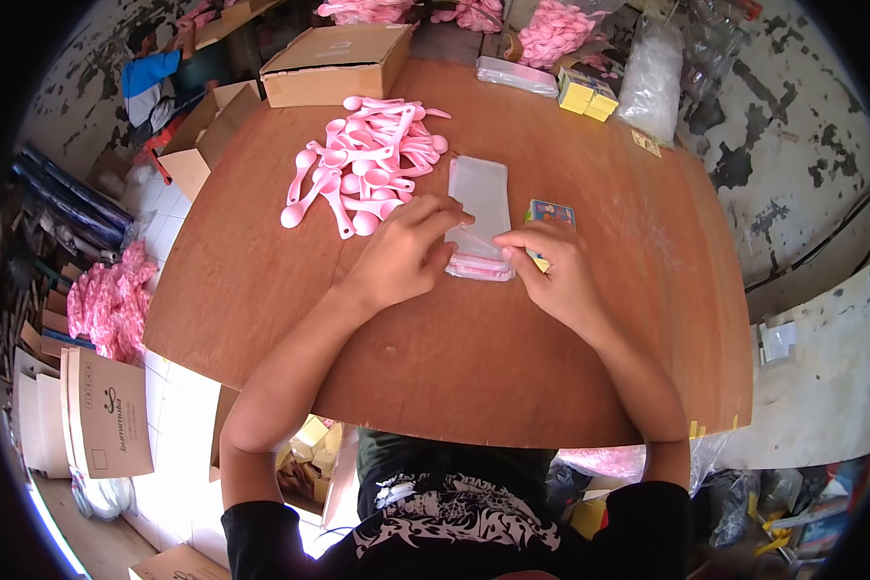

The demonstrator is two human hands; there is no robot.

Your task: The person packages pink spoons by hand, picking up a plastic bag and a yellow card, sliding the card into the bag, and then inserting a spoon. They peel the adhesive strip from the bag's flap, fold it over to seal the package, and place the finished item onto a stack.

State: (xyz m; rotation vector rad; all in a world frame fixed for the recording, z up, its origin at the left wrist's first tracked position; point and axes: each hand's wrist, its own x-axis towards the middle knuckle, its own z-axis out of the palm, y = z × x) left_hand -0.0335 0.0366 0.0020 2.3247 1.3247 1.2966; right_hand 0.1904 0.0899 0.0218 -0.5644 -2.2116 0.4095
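Note:
A stack of clear plastic bags [480, 188] with pink edges lies on the brown table in front of me. My left hand [411, 248] is at the stack's left side, its fingers bent over the top bag. On the right side, my right hand [549, 261] pinches the edge of the top bag between thumb and forefinger. Whether the left fingertips grip the film is hard to make out. Partly behind my right hand is a stack of small colourful cards [554, 212]. A pile of pink plastic spoons [365, 166] lies to the left of the bags.
A closed cardboard box [336, 66] stands at the table's back left. Yellow small boxes [588, 94], another bag stack [517, 76] and a large clear sack [652, 82] are at the back right. Another person [151, 82] is at the far left, beyond an open carton [206, 132].

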